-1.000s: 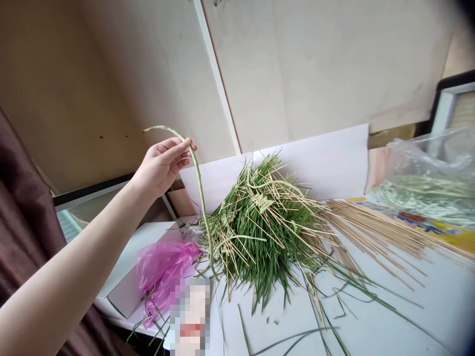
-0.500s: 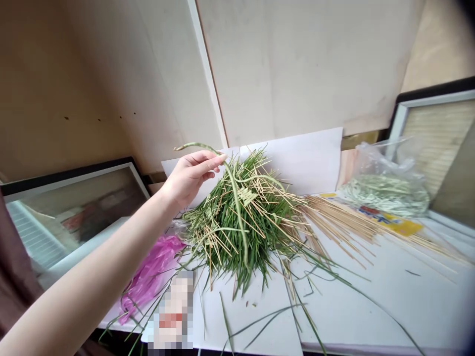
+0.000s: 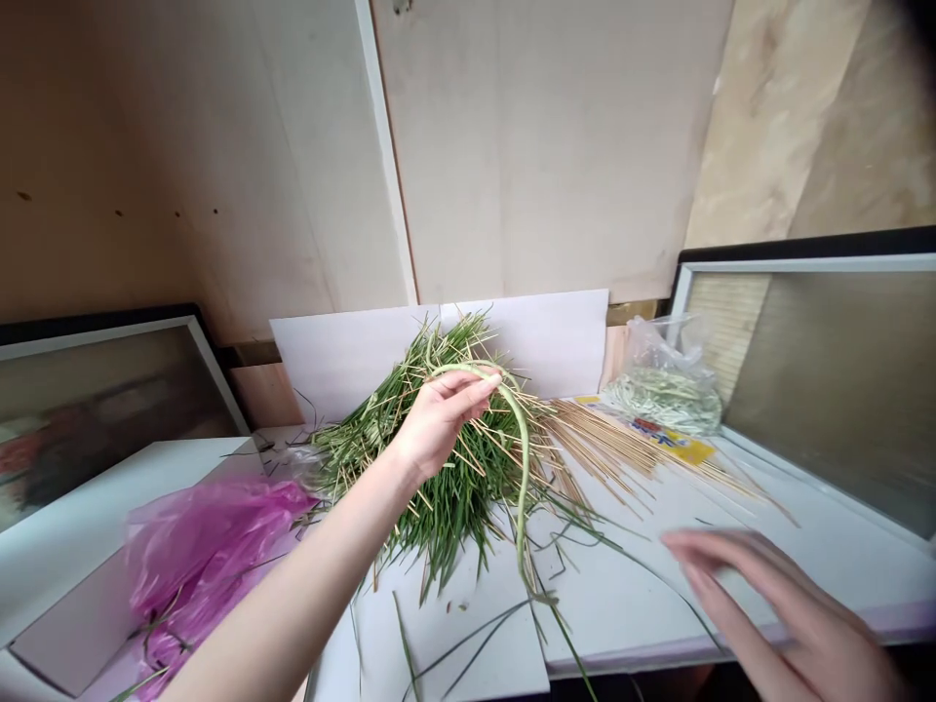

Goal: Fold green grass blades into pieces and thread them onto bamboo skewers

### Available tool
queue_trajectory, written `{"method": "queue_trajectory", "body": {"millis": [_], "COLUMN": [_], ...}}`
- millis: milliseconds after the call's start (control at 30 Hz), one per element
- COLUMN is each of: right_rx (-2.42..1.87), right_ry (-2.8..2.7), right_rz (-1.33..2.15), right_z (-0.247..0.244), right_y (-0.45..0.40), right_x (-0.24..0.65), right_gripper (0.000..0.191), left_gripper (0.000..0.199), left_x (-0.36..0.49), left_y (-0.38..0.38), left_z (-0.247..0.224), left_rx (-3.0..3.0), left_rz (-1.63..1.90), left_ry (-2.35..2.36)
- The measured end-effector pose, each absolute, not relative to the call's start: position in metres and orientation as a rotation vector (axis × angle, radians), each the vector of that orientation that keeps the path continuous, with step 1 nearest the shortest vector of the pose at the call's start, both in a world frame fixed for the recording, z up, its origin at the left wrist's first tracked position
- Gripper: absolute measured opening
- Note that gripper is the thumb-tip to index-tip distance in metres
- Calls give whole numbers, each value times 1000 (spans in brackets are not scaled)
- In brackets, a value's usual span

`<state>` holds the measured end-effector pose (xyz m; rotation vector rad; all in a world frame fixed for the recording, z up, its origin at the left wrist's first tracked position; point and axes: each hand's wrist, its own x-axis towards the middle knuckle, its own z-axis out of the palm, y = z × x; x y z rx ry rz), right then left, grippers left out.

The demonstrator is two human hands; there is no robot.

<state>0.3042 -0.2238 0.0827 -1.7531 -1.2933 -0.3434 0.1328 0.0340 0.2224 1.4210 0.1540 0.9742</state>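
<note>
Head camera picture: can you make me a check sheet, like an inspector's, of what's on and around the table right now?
Surface: white table, strewn with loose green blades.
Things in use: long green strand; pile of green blades mixed with thin tan sticks.
Clutter: pink plastic bag; clear bag of pale green strips.
Grips: left grip pinches the strand; right grip open, blurred, nothing seen in it.
Cables: nothing seen.
Surroundings: pale wall panel, white sheet standing behind the pile, framed panes on both sides.

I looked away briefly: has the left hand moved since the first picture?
Yes: judged against the pale wall strip, the left hand has moved rightward and lower, now before the green pile.
</note>
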Motion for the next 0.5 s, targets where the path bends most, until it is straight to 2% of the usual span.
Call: {"method": "queue_trajectory", "body": {"millis": [167,300,500], "right_rx": [-1291,-1014,-958], "right_ry": [-1273,-1349,-1285], "right_rz": [148,616,825], "right_z": [147,165,171], "right_y": [-119,-78,-70], "right_x": [272,246,222], "right_gripper": [30,43,49], "left_gripper": [21,22,20], "left_x": [134,130,112], "left_y": [16,8,8], "left_z": [195,183,173], "left_rx": [1297,1277,1276], "left_rz": [1038,1081,1135], "left_ry": [164,180,187]}}
